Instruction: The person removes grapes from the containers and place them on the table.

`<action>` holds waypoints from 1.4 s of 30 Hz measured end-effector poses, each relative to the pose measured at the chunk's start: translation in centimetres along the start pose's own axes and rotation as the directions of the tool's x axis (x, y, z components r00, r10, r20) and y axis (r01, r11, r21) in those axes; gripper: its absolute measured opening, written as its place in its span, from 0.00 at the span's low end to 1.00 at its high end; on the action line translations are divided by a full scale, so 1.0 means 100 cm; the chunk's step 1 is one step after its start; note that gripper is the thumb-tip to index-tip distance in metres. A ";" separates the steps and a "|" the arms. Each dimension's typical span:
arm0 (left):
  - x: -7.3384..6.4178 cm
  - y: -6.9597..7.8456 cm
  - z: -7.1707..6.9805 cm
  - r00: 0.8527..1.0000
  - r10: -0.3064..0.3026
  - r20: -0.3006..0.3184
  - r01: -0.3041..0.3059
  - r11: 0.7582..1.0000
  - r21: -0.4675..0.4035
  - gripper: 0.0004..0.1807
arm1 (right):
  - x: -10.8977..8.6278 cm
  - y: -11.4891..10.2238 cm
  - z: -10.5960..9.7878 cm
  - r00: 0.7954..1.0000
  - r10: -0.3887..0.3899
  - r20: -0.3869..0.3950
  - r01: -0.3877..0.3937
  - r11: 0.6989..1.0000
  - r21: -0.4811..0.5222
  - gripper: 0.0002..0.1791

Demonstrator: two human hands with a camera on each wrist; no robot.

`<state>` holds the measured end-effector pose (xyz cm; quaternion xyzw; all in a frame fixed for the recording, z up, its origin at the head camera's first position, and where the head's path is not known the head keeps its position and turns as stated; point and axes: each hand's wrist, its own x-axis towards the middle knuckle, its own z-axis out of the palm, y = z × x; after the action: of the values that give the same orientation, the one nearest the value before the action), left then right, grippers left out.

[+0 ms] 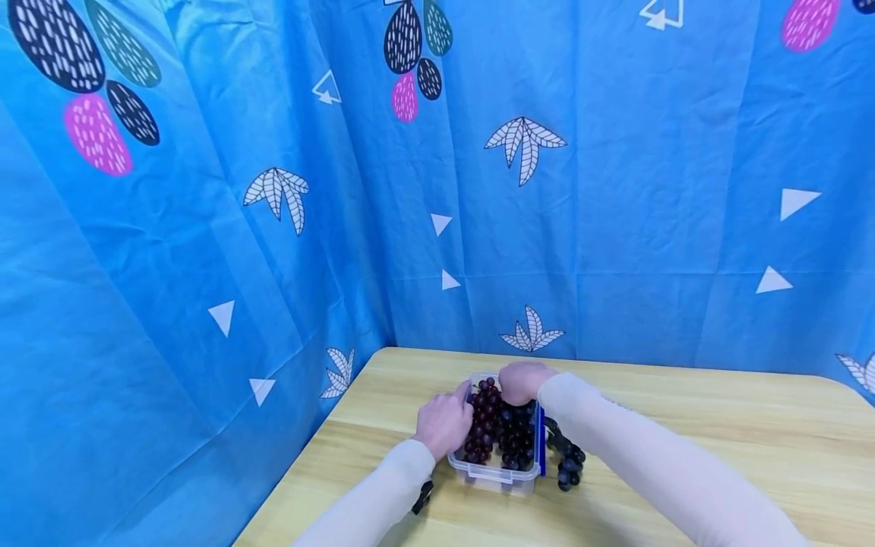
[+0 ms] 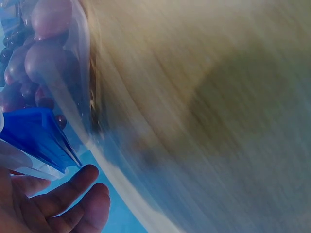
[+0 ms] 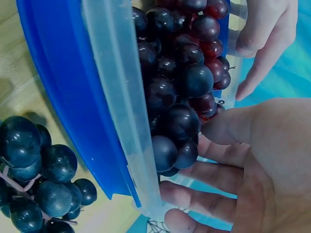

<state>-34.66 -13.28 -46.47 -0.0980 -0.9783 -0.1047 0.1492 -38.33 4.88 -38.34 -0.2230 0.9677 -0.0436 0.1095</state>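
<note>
A clear plastic box with blue side latches stands on the table, holding dark red grapes and blackish grapes. My left hand rests against the box's left wall, one finger stretched along the rim; in the left wrist view its fingertips touch the blue latch flap. My right hand is at the far right corner of the box. Its thumb and fingers close around the end of the blackish bunch in the right wrist view, thumb on top and fingers beneath.
Another bunch of black grapes lies on the wooden table, just right of the box beneath my right forearm. A small dark object shows under my left wrist. Blue patterned cloth hangs behind and left of the table.
</note>
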 end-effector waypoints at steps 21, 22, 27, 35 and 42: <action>-0.004 0.001 0.001 1.000 -0.010 -0.014 0.009 1.000 -0.004 0.27 | 0.009 0.007 0.014 0.999 -0.027 -0.041 0.028 0.999 0.023 0.13; -0.004 0.001 0.001 1.000 -0.009 -0.015 0.009 1.000 -0.004 0.27 | 0.010 0.007 0.014 0.999 -0.025 -0.039 0.026 0.999 0.019 0.13; -0.004 0.001 -0.001 1.000 -0.007 -0.021 0.007 1.000 0.004 0.26 | 0.012 0.007 0.013 0.998 -0.033 -0.045 0.034 0.999 0.024 0.15; -0.003 0.000 0.000 1.000 -0.007 -0.010 0.007 1.000 0.005 0.27 | 0.010 0.013 0.012 0.988 -0.075 -0.136 0.086 0.994 0.074 0.15; -0.003 0.000 0.000 1.000 -0.010 -0.012 0.010 1.000 0.007 0.26 | 0.005 0.013 0.013 0.955 -0.130 -0.267 0.137 0.991 0.005 0.16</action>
<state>-34.39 -13.31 -46.58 -0.0922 -0.9782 -0.1026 0.1551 -39.00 5.74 -39.91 -0.2786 0.9557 -0.0919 -0.0220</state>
